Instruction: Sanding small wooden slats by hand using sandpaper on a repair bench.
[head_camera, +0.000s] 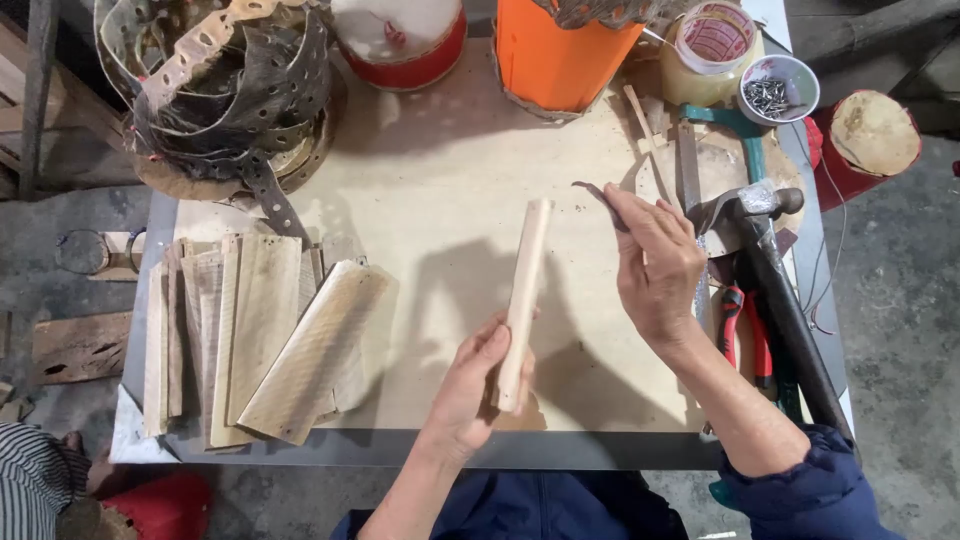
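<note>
Holding a pale, narrow wooden slat (524, 300) upright over the worktop (440, 170), our left hand (470, 385) has its fingers closed round the slat's lower end, thumb pressed along the near face. We judge the step in hand to be fitting a strip to this slat: our right hand (655, 265) pinches a thin, dark, curved metal strip (597, 192) between thumb and forefinger, just beside the slat's upper end but apart from it. Any next move would call for bringing strip and wood into contact while the left grip keeps the slat steady.

The slat is smooth-sawn, straight-edged and light in colour. Left of it on the plywood worktop lies a fanned pile of similar flat wooden slats (255, 335), rougher and greyer in grain. Behind that pile sits a tangled coil of dark perforated metal banding (235, 85). At the far edge we note an orange cylindrical container (560, 50) and a white tub with a red band (400, 35). To the right stand a roll of clear tape (715, 45), a small white cup of nails (778, 90), a steel-headed hammer with a black handle (775, 270) and red-handled pliers (745, 335).
</note>
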